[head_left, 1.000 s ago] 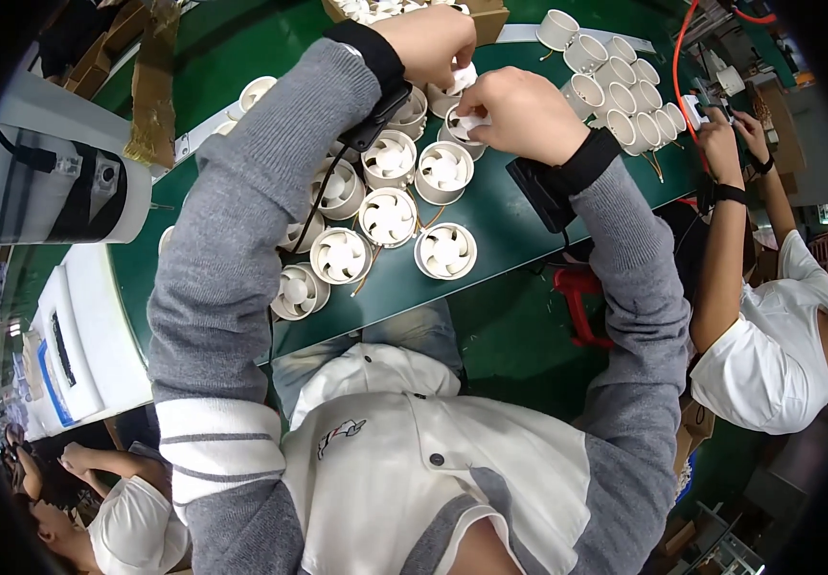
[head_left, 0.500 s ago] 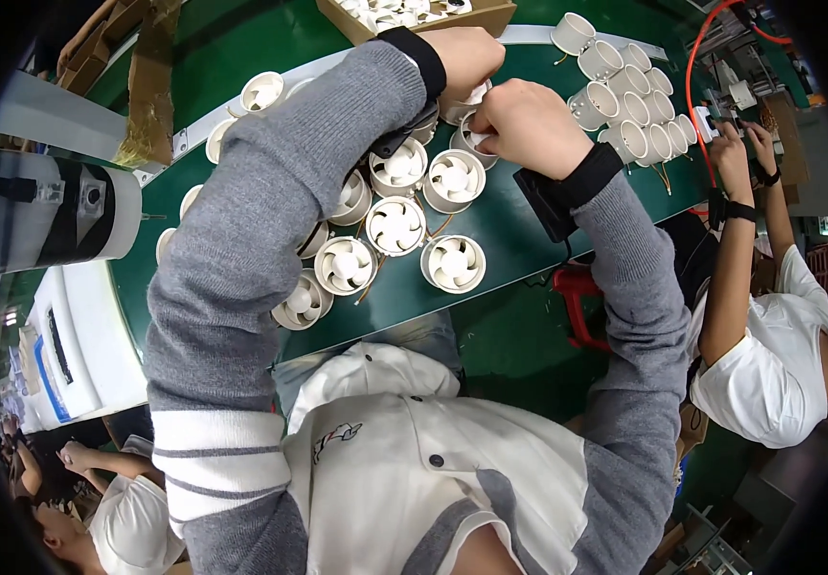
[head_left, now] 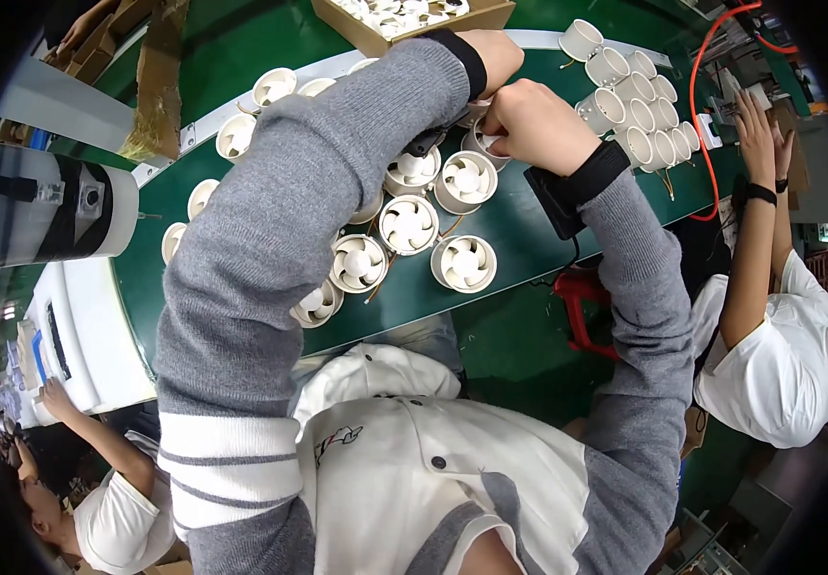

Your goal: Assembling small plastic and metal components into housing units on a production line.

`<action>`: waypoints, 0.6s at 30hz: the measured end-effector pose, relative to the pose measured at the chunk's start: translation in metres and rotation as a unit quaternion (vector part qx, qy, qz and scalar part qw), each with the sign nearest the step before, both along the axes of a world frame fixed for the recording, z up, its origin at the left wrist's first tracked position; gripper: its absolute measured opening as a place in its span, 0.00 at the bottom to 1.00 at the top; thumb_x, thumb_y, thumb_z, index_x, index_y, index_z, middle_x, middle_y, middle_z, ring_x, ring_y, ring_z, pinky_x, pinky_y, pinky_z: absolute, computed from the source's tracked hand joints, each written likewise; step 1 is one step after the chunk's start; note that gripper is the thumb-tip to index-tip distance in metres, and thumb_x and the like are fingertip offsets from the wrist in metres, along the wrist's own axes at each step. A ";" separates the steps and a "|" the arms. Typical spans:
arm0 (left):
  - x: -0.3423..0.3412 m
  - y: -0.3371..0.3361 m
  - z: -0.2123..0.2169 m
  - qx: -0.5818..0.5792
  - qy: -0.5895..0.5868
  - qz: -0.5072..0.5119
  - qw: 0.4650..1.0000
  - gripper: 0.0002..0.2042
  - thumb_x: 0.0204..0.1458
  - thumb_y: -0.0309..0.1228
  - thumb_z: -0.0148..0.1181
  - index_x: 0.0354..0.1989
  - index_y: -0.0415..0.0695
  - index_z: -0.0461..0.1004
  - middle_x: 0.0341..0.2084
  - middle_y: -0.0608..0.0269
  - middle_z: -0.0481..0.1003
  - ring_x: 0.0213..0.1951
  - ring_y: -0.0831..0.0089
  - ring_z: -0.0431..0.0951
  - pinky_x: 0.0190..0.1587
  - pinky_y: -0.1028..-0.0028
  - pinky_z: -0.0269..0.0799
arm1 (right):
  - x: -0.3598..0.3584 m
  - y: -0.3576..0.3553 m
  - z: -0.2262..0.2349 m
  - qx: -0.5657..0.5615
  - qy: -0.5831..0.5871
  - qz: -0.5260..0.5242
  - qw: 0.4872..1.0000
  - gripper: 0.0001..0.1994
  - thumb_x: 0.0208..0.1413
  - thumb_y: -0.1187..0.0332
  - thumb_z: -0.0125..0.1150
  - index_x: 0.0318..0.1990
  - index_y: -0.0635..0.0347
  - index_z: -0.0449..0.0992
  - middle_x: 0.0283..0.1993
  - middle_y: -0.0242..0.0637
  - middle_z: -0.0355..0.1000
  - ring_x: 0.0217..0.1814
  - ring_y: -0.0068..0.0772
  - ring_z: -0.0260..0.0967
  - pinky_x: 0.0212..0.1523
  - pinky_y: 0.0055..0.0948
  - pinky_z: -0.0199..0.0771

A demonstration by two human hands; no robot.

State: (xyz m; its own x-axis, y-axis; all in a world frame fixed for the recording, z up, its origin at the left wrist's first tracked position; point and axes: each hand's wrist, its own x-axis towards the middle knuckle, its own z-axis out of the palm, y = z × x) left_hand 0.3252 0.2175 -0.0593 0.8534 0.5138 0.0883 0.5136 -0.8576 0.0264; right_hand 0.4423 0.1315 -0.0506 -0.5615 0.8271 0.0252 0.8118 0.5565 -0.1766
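Green tabletop (head_left: pixel 521 222); white housing (head_left: pixel 477 146) sits beneath right fingers (head_left: pixel 502 121).

Grey knit sleeves (head_left: pixel 241 249) meet black wristbands (head_left: pixel 602 171); the buttoned front (head_left: pixel 375 489) is white.

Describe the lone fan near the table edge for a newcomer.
On the green table, go to the near edge, left of the red stool. The white fan there faces up; unlike the clustered fans to its left, it stands apart.
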 end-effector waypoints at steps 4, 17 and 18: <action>-0.003 -0.004 0.000 0.045 -0.034 0.009 0.998 0.07 0.33 0.28 0.64 0.22 0.38 0.78 0.22 0.45 0.76 0.32 0.52 0.79 0.36 0.62 0.75 | -0.003 -0.008 0.000 0.018 -0.022 -0.013 0.999 0.08 0.35 0.74 0.66 0.28 0.64 0.80 0.26 0.46 0.74 0.31 0.47 0.73 0.35 0.36 0.74; -0.090 0.048 0.001 -0.155 -0.052 0.329 0.930 0.20 0.49 0.42 0.61 0.37 0.32 0.76 0.24 0.49 0.78 0.24 0.63 0.81 0.26 0.65 0.79 | 0.012 0.000 0.000 -0.062 0.071 -0.018 0.995 0.08 0.38 0.75 0.65 0.29 0.66 0.80 0.26 0.46 0.74 0.31 0.46 0.72 0.35 0.36 0.73; -0.092 0.049 0.001 -0.154 -0.052 0.330 0.930 0.20 0.49 0.42 0.61 0.37 0.32 0.76 0.24 0.49 0.78 0.24 0.63 0.81 0.26 0.65 0.79 | 0.013 -0.001 -0.003 -0.052 0.077 -0.015 0.996 0.07 0.38 0.76 0.65 0.29 0.66 0.80 0.27 0.45 0.74 0.31 0.45 0.72 0.35 0.36 0.73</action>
State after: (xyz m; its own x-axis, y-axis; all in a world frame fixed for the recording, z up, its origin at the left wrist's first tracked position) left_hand 0.2337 0.2667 -0.0584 0.3377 0.9374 -0.0848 0.9065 -0.2996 0.2975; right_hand 0.4557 0.1308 -0.0534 -0.5330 0.8458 0.0228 0.7863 0.5051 -0.3557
